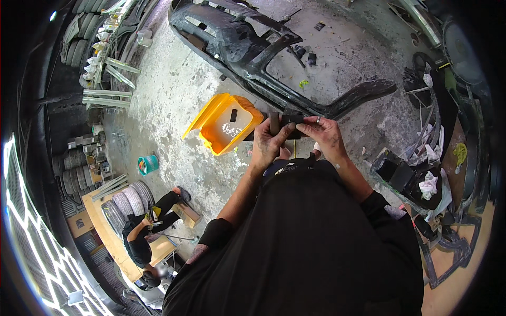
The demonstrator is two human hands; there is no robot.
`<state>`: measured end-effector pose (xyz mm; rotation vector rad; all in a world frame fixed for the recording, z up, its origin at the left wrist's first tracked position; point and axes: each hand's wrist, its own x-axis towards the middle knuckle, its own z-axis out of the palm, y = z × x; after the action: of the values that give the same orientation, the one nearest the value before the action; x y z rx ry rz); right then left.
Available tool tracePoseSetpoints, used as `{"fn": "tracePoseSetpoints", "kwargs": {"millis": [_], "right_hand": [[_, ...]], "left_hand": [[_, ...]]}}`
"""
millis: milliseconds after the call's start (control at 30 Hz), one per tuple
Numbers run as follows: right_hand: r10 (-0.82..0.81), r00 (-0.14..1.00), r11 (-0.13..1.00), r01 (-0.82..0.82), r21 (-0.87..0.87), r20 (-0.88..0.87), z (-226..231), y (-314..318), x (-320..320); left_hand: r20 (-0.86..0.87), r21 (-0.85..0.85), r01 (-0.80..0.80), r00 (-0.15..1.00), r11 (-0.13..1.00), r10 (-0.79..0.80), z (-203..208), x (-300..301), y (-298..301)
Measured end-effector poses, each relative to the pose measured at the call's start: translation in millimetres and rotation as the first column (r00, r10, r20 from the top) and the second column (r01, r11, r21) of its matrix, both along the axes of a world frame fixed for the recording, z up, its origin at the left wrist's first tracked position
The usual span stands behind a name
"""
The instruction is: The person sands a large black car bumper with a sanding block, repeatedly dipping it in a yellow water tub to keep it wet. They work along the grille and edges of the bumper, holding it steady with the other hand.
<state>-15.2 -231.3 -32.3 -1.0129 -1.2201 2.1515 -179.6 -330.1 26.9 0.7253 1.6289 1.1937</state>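
Note:
In front of my body, a small dark rectangular piece (291,118) is held between my two hands. My left hand (268,143) grips its left side, with the thumb lying across the near edge. The fingers of my right hand (326,136) pinch its right side, and a ring shows on one finger. Just left of my hands stands a yellow plastic tub (206,113), with a dark strip (233,116) and whitish liquid or residue inside. Beyond my hands, a large black car bumper (253,71) lies on the floor.
The floor (174,100) is stained concrete. At the lower left, a person in black (138,239) sits near several tyres (132,200), holding a tool. A teal bucket (148,165) stands nearer. To the right are black car parts (395,171) with a white rag (428,185).

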Motion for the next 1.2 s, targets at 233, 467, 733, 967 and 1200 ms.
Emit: {"fn": "tracePoseSetpoints", "kwargs": {"millis": [233, 467, 733, 967, 1200], "right_hand": [[-0.053, 0.998, 0.998, 0.055, 0.036, -0.039, -2, -2, -3], [0.029, 0.999, 0.986, -0.024, 0.166, -0.028, -2, -2, 3], [0.042, 0.998, 0.995, -0.038, 0.09, -0.043, 16, 1, -6], [-0.008, 1.0, 0.989, 0.01, 0.146, -0.016, 2, 2, -9], [0.025, 0.986, 0.998, -0.033, -0.044, -0.165, 3, -2, -10]], "left_hand": [[-0.122, 0.109, -0.064, 0.989, 0.992, 0.077, -18, 0, -4], [-0.017, -0.002, 0.044, 0.999, 0.999, -0.044, -4, -27, 2], [-0.066, 0.027, -0.091, 0.994, 0.996, 0.092, -17, -23, -5], [-0.087, 0.097, -0.07, 0.993, 0.993, 0.078, -19, -22, -7], [-0.111, 0.179, -0.092, 0.987, 0.98, 0.113, -13, -21, -5]]}}
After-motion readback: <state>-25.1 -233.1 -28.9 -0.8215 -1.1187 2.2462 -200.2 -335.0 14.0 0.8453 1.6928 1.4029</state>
